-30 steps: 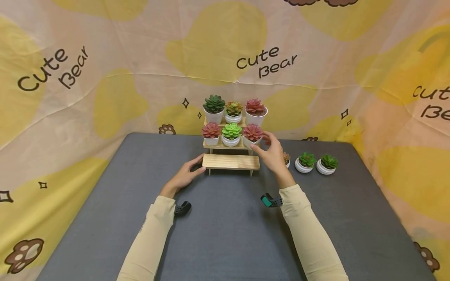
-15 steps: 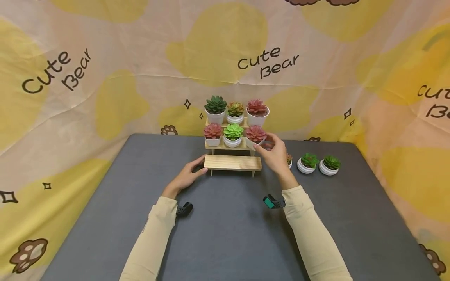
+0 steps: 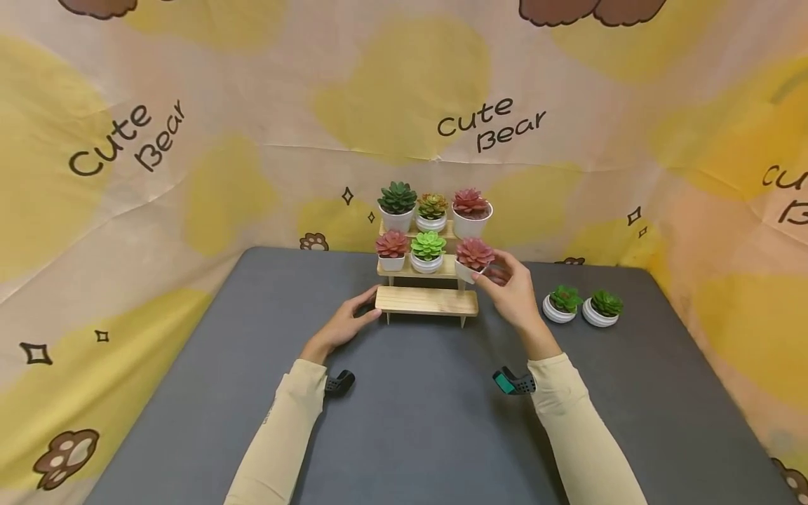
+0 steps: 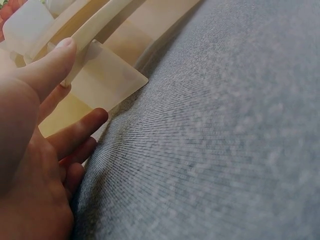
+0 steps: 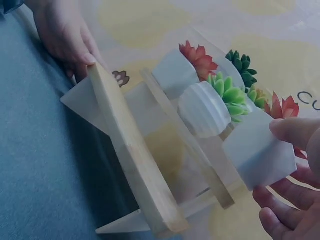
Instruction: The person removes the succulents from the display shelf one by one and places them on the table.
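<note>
A tiered wooden stand (image 3: 426, 300) with clear side supports stands on the table. My left hand (image 3: 346, 321) grips the left end of its bare lowest step, thumb on the board in the left wrist view. My right hand (image 3: 514, 291) holds a pink succulent in a white pot (image 3: 473, 261) by the pot, slightly tilted, at the right end of the middle step. On that step are a pink succulent (image 3: 392, 249) and a bright green succulent (image 3: 428, 250). The top step bears a dark green succulent (image 3: 398, 203), a reddish-green succulent (image 3: 432, 210) and a larger pink succulent (image 3: 471, 210).
Two small green succulents, one nearer (image 3: 562, 303) and one farther right (image 3: 602, 308), stand in white pots on the grey table (image 3: 404, 421) to the right. A yellow printed cloth (image 3: 252, 91) hangs behind the table.
My right hand has shifted the pink succulent slightly right, away from the bright green one. The brownish succulent on the table is now hidden behind that hand. My left hand stays on the stand.
</note>
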`<move>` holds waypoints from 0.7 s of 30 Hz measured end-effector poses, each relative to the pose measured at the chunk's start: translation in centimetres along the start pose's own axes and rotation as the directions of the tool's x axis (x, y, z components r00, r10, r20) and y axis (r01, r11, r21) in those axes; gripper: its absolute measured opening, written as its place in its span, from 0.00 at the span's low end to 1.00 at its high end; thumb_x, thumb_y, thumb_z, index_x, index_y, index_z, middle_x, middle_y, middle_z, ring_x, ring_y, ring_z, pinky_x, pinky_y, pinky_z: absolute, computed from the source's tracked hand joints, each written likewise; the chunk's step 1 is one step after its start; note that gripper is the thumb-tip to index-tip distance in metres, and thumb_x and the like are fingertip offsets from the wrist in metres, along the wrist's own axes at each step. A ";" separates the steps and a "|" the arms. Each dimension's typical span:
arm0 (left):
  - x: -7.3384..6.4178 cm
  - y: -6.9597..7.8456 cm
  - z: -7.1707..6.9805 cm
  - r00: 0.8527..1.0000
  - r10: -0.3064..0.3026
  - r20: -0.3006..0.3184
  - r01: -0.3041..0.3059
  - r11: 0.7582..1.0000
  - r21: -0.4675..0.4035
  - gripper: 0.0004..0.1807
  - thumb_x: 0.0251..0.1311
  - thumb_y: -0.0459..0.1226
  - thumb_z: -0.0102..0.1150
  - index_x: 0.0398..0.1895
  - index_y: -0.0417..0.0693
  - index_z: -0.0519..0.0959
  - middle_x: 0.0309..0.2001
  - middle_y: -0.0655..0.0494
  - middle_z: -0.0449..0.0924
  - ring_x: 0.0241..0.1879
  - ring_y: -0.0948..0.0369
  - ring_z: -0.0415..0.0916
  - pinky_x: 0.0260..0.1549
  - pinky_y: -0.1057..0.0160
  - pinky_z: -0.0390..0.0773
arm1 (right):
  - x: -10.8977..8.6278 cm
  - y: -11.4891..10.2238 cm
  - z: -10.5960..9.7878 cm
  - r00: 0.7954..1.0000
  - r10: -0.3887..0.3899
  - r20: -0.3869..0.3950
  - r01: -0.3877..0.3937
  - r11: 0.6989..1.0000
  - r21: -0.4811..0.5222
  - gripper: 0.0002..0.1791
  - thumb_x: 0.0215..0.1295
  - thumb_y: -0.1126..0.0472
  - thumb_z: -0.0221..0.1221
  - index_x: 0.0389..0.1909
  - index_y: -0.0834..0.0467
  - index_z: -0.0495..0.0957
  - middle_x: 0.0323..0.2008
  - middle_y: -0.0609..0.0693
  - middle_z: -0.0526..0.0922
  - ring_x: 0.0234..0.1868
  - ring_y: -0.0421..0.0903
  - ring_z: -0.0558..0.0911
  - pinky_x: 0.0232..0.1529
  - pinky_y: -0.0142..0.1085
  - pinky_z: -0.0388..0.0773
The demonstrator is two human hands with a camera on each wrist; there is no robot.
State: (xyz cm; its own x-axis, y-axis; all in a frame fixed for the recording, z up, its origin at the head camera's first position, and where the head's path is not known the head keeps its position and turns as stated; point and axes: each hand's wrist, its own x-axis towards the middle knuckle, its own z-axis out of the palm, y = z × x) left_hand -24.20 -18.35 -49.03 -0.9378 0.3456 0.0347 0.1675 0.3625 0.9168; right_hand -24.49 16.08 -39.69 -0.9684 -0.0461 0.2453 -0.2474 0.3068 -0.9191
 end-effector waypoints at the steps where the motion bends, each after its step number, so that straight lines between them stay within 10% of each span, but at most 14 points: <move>1: 0.0 0.0 0.3 1.000 -0.002 0.001 0.002 1.000 -0.005 0.35 0.74 0.39 0.56 0.80 0.46 0.56 0.76 0.39 0.63 0.78 0.42 0.55 0.76 0.39 0.50 | -0.3 0.2 -0.3 1.000 -0.002 0.005 0.002 1.000 -0.005 0.32 0.65 0.65 0.66 0.69 0.66 0.69 0.64 0.67 0.77 0.62 0.63 0.80 0.48 0.19 0.75; 17: -0.1 -0.5 0.7 1.000 -0.001 0.006 0.001 1.000 -0.024 0.36 0.74 0.41 0.56 0.80 0.47 0.56 0.75 0.40 0.65 0.78 0.44 0.55 0.76 0.39 0.51 | -3.4 0.7 -3.8 0.994 -0.034 0.106 0.044 0.995 -0.093 0.33 0.67 0.65 0.65 0.71 0.67 0.66 0.63 0.67 0.77 0.62 0.61 0.79 0.59 0.34 0.79; 21: 0.2 -0.4 0.6 1.000 0.015 0.006 -0.015 1.000 -0.018 0.36 0.74 0.40 0.56 0.80 0.46 0.56 0.74 0.39 0.66 0.78 0.44 0.55 0.76 0.40 0.50 | -4.0 1.1 -5.1 0.993 -0.037 0.116 0.050 0.993 -0.105 0.33 0.68 0.66 0.64 0.71 0.68 0.66 0.62 0.69 0.77 0.58 0.46 0.82 0.55 0.24 0.77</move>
State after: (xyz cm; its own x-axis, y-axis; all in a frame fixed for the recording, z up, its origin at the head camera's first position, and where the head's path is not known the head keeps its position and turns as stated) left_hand -24.30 -17.93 -49.59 -0.9331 0.3566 0.0462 0.1764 0.3418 0.9231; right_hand -20.76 21.41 -40.12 -0.9557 -0.1674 0.2420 -0.2903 0.4027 -0.8681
